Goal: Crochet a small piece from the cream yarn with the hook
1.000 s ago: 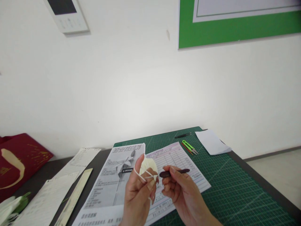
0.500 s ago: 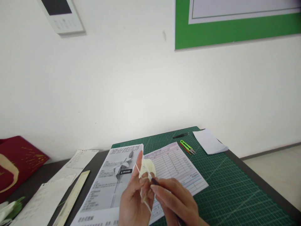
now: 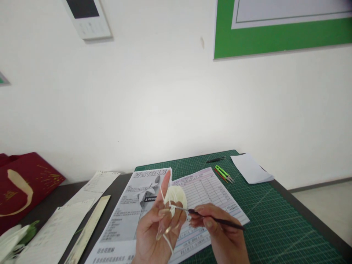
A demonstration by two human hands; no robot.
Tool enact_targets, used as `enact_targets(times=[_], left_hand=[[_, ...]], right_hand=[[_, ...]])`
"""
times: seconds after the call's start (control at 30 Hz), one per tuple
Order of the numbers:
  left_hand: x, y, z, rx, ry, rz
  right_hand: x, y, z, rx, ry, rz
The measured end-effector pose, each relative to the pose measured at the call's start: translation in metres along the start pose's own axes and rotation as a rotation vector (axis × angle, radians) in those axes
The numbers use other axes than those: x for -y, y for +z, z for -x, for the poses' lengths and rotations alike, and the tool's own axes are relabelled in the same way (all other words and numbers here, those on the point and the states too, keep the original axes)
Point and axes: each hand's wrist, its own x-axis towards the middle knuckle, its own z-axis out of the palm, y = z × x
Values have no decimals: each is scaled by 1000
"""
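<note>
Low in the middle, my left hand has its index finger raised with cream yarn running over it. Its thumb and other fingers pinch a small piece of yarn work. My right hand grips the dark handle of a crochet hook, whose metal shaft points left and meets the yarn work at my left fingertips. Just behind my left fingers sits a cream yarn ball, partly hidden by them.
Printed sheets lie on the green cutting mat. Green snips, black tweezers and white paper are behind. At left are a ruler, handwritten sheets and a red bag.
My right hand has moved right and turned, so the hook now lies more level and more of it shows. The view has shifted slightly to the left.
</note>
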Motion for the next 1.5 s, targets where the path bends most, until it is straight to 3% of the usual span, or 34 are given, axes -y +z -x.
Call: enact_targets(times=[0.17, 0.33, 0.6, 0.87, 1.17, 1.5], left_hand=[[0, 3, 0, 15, 9, -9], [0, 2, 2, -1, 18, -43], [0, 1, 1, 8, 15, -43], [-2, 0, 4, -8, -28, 6], [-3, -2, 2, 26, -12, -32], [-6, 5, 6, -35, 5, -222]], right_hand=[[3, 1, -1, -100, 209, -164], [5, 2, -4, -131, 292, -262], [3, -6, -7, -37, 313, -313], [6, -9, -10, 28, 228, -257], [9, -10, -12, 21, 246, -257], [10, -10, -15, -2, 349, -344]])
